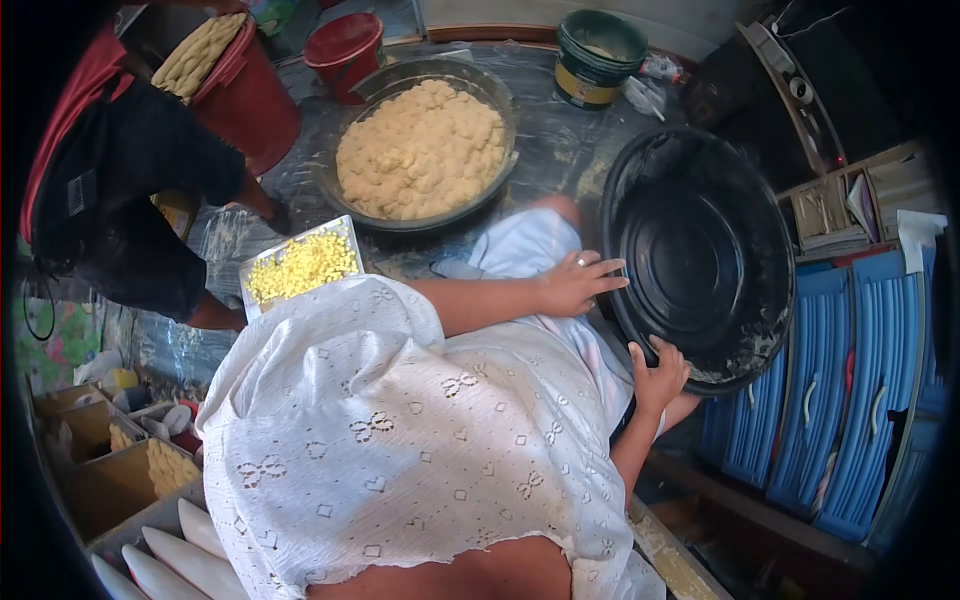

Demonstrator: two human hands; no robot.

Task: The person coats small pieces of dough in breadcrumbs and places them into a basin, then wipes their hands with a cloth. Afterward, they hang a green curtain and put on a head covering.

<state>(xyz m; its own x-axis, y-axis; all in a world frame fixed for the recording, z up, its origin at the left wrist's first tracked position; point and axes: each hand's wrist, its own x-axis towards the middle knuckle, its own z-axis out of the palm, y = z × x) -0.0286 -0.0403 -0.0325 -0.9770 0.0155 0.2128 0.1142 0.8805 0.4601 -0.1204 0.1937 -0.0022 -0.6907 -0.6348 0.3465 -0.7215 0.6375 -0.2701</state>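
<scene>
A large black basin (690,240) stands tilted at my right, its hollow inside facing me, with pale smears near its lower rim. My right hand (662,378) grips the near lower rim, fingers over the edge and thumb apart. My left hand (580,284), with a ring on one finger, reaches across my lap. Its fingers are stretched out, the tips at the basin's left rim. Beyond my lap sits a wide dark tub (345,200) heaped with lumpy tan dough (420,150). A tray (350,240) of small yellow cubes (300,268) lies by my left side.
Another person (130,180) in dark clothes stands at the left beside a red bucket (250,110). A smaller red bucket (345,50) and a green bucket (600,60) stand at the back. Blue drawers (820,390) line the right. Divided wooden boxes (110,470) sit lower left.
</scene>
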